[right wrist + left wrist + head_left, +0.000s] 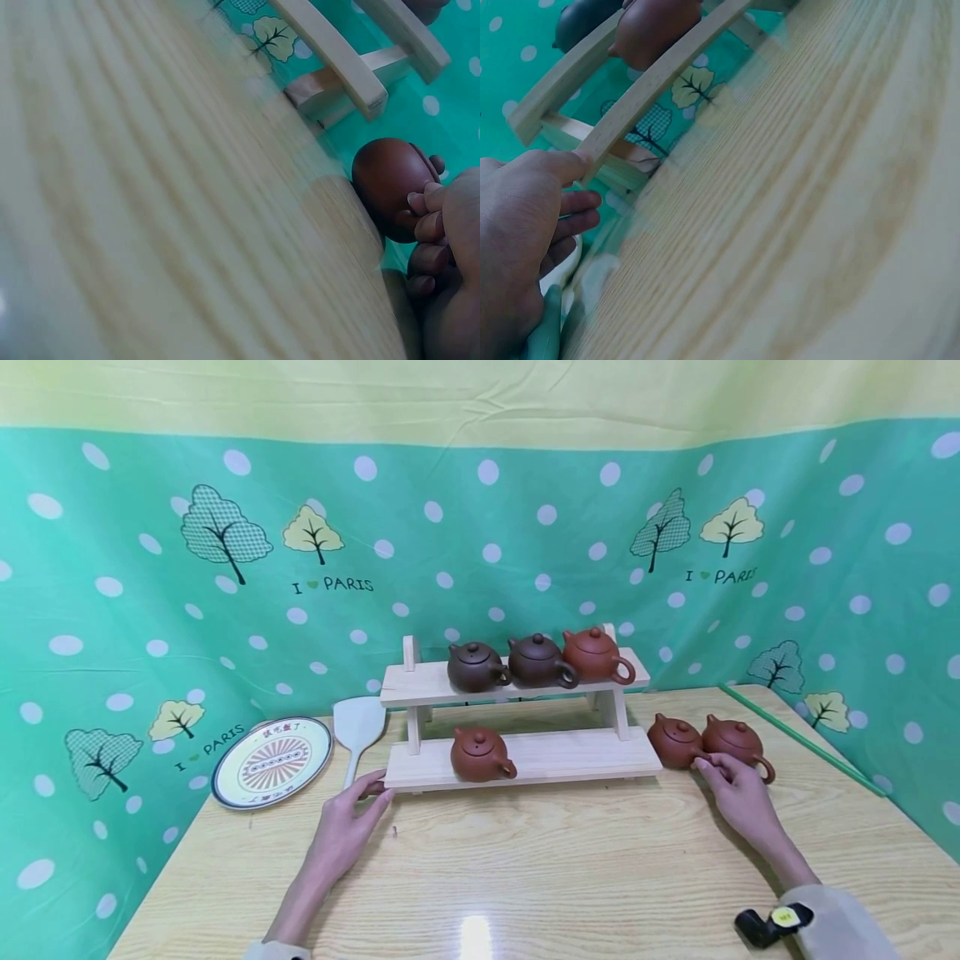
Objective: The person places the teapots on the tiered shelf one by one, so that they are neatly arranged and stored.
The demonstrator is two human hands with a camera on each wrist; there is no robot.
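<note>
At the right of the head view my right hand pinches the handle of a reddish-brown teapot, which stands on the table just off the shelf's right end. The right wrist view shows the thumb and fingers at that handle. A second reddish-brown teapot stands close behind the hand. My left hand grips the left end of the lower board of a two-tier wooden shelf. One reddish-brown teapot sits on that board. The upper board carries two dark brown teapots and a reddish-brown one.
Left of the shelf, a patterned plate leans near the curtain, beside a pale spatula. A green stick lies along the right side of the wooden table. The polka-dot curtain encloses the back and sides.
</note>
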